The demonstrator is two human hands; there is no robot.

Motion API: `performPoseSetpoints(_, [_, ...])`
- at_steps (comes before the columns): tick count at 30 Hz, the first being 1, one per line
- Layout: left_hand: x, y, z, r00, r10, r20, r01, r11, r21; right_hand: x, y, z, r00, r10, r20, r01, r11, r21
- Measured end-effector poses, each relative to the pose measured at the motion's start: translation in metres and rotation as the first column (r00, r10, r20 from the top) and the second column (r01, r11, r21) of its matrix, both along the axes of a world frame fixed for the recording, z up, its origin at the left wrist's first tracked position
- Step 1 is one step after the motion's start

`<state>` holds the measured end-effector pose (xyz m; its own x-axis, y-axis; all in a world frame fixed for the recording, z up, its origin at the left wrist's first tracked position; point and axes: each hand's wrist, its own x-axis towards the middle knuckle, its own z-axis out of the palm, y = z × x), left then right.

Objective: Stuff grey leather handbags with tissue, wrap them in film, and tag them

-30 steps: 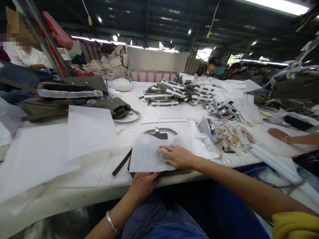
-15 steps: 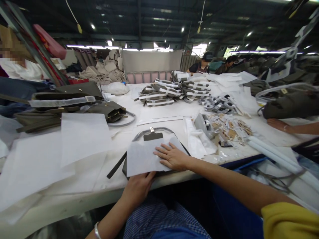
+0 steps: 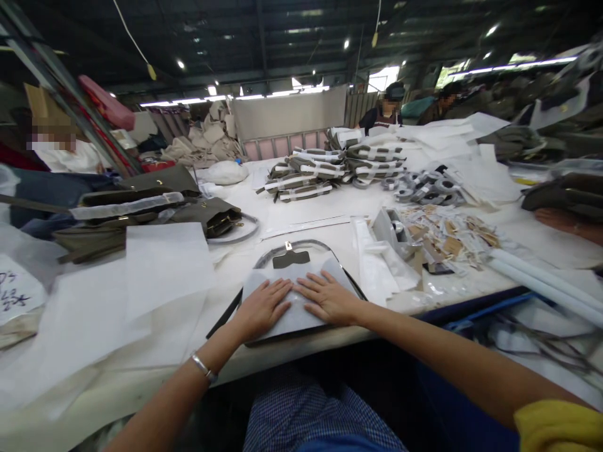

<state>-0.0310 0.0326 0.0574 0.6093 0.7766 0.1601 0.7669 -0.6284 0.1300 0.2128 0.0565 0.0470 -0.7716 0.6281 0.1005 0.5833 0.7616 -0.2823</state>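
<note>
A white paper sheet (image 3: 301, 321) covers most of a dark olive handbag (image 3: 358, 290) lying at the table's front edge. Both my left hand (image 3: 264, 307) and my right hand (image 3: 330, 299) rest flat on that sheet, side by side with fingers spread. Beyond the sheet's far edge show the bag's flap tab (image 3: 291, 258) with a metal clasp and its wrapped handle (image 3: 264, 255), curving away from me. A dark strap end sticks out at the bag's left side. The rest of the bag is hidden under paper and hands.
White sheets (image 3: 164, 270) lie to the left, below several olive bags (image 3: 207, 216). More wrapped bags (image 3: 306, 172) are stacked at the back. On the right are an open grey box (image 3: 391, 229), small tags (image 3: 452, 235) and tape rolls (image 3: 428, 188). A co-worker's hand (image 3: 568, 221) touches a bag at far right.
My left hand has moved from the bag's near edge up onto the paper, its fingers now spread flat. My right hand stays on the sheet. The camera view has shifted slightly.
</note>
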Motion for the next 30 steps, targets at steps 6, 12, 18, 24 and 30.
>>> performPoseSetpoints(6, [-0.013, 0.006, -0.01, 0.999, -0.046, -0.014, 0.045, 0.998, -0.042, 0.007, -0.003, 0.002, 0.987, 0.004, -0.163, -0.008, 1.0, -0.023])
performPoseSetpoints(12, [-0.011, 0.005, -0.01, 0.995, -0.1, 0.0, 0.099, 0.992, 0.072, 0.006, -0.005, 0.0, 0.988, 0.023, -0.151, -0.02, 0.999, 0.025])
performPoseSetpoints(18, [-0.017, -0.013, -0.02, 0.965, -0.163, 0.206, 0.134, 0.98, 0.149, 0.005, -0.007, 0.0, 0.991, 0.041, -0.129, -0.033, 0.997, 0.064])
performPoseSetpoints(24, [-0.015, -0.015, -0.014, 0.964, -0.114, 0.241, 0.092, 0.991, 0.099, 0.005, -0.006, 0.0, 0.995, 0.054, -0.082, -0.046, 0.994, 0.098])
performPoseSetpoints(30, [-0.017, -0.015, -0.018, 0.962, -0.08, 0.263, 0.067, 0.996, 0.058, 0.004, -0.006, 0.0, 0.997, 0.059, -0.054, -0.054, 0.994, 0.091])
